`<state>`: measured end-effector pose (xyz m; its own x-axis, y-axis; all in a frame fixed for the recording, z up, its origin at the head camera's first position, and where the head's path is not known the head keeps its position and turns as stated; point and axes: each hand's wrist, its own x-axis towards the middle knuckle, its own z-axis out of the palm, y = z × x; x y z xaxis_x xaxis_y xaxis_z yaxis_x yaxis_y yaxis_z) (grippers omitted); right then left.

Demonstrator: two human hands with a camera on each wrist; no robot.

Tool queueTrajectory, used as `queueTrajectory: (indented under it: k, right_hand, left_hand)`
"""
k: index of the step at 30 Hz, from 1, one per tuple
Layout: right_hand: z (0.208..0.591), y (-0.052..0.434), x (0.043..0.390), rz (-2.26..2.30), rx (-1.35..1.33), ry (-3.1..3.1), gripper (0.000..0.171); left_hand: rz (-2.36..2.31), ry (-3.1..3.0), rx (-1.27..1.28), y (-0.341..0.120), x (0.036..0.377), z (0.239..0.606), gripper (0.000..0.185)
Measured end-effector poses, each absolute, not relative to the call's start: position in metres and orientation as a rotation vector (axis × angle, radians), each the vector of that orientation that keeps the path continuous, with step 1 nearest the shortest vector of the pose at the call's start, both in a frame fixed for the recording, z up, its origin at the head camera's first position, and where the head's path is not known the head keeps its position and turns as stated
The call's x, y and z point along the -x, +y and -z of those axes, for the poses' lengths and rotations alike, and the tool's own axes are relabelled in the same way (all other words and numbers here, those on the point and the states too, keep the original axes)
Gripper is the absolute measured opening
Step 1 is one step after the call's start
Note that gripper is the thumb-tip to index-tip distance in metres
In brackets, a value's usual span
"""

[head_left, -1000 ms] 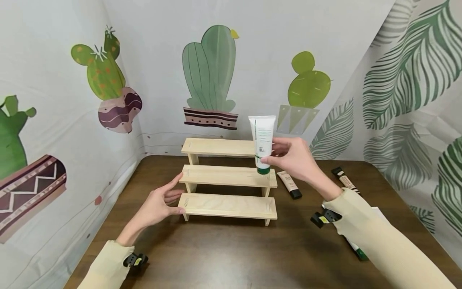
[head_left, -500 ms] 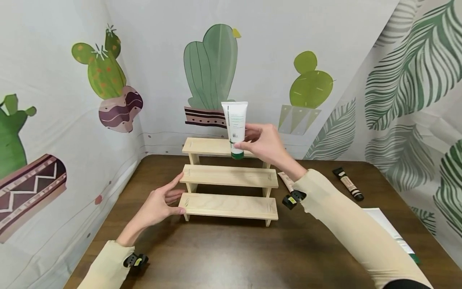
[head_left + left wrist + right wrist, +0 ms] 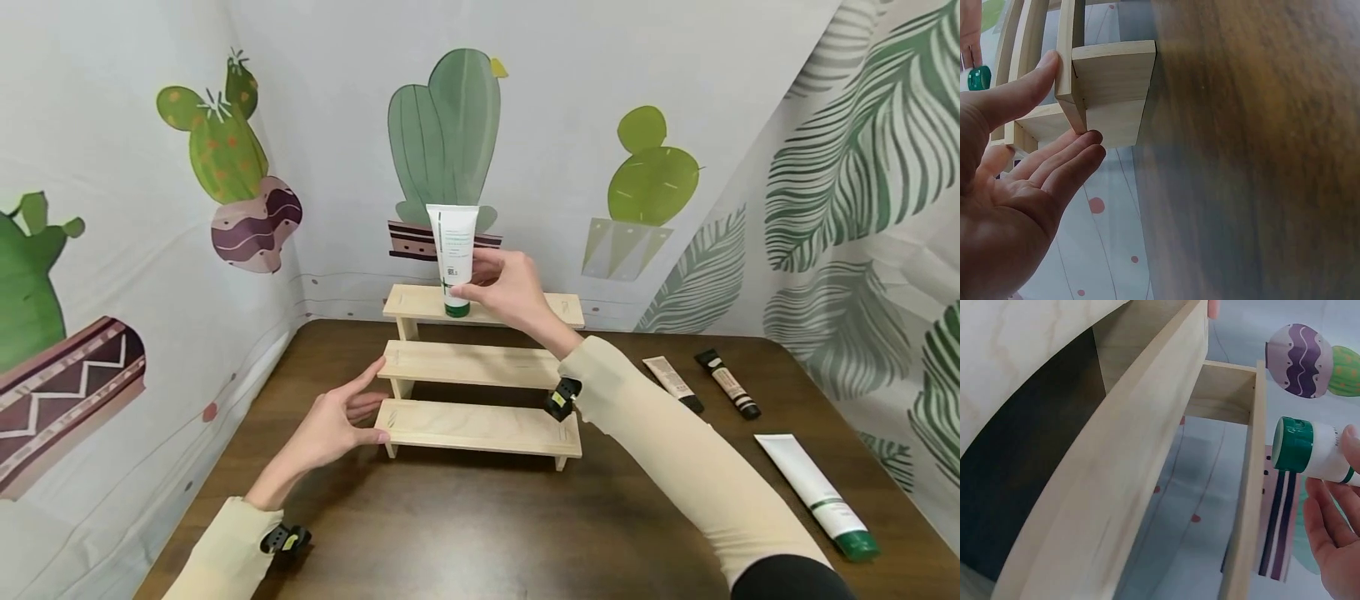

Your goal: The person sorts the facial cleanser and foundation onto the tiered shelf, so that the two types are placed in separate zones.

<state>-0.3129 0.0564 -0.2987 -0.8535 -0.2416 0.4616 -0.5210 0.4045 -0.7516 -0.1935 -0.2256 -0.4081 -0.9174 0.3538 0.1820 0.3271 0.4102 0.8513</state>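
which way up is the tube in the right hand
Roughly upright, green cap at the bottom: in the head view, the flat end of the tube points up.

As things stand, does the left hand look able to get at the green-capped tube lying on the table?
Probably not: the left hand touches the wooden stand, and the right sleeve lies between that hand and the lying tube.

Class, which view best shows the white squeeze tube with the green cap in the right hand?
The head view: the white squeeze tube shows almost whole, from flat end to green cap. The right wrist view has the cap and some white body, cut by the frame; the left wrist view, mainly the cap.
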Motion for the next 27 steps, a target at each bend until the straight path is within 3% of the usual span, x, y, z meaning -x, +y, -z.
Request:
queueTrajectory:
  k: [21,27]
  right_hand:
    - [0.304,0.013,0.337,-1.530,-0.701,-2.338,0.051]
    - [0.305,0.010,0.339,-1.545,-0.732,-2.338,0.052]
  left_hand:
    - [-1.580,2.613,-0.638,-0.226,0.194,0.408,0.103]
    - [-1.570,2.632,-0.624,-0.231,0.203,0.424,0.106]
